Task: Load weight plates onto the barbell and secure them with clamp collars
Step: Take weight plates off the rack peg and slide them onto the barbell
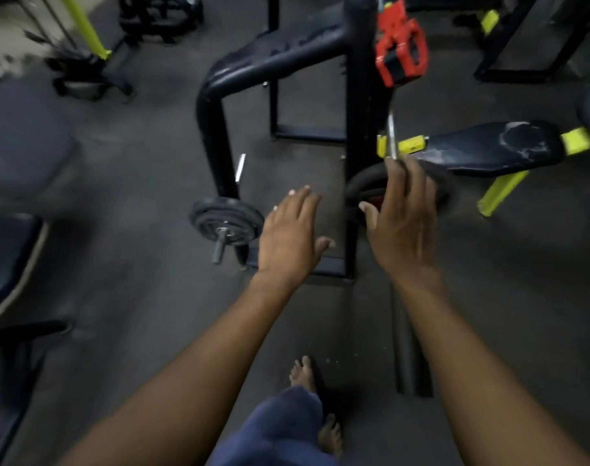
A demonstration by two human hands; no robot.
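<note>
Head view: both hands reach forward with fingers spread, holding nothing. The left hand [288, 237] hovers over bare floor; the right hand [399, 223] covers a dark plate [364, 185], contact unclear through blur. A red clamp collar [401, 52] sits far up the bar [391, 129]. Smaller plates [226, 220] rest on a peg to the left. Risk: a hurried, one-handed grab could let the plate slip toward the bare feet [303, 371] below

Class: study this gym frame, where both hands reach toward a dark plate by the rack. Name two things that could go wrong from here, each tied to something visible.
1. Both feet look bare; the bare foot is on the floor near the rack, so a plate slipping from the open right hand or left hand could land on it.
2. The red clamp collar is not in either hand; loaded plates could slide if it is forgotten.
</note>
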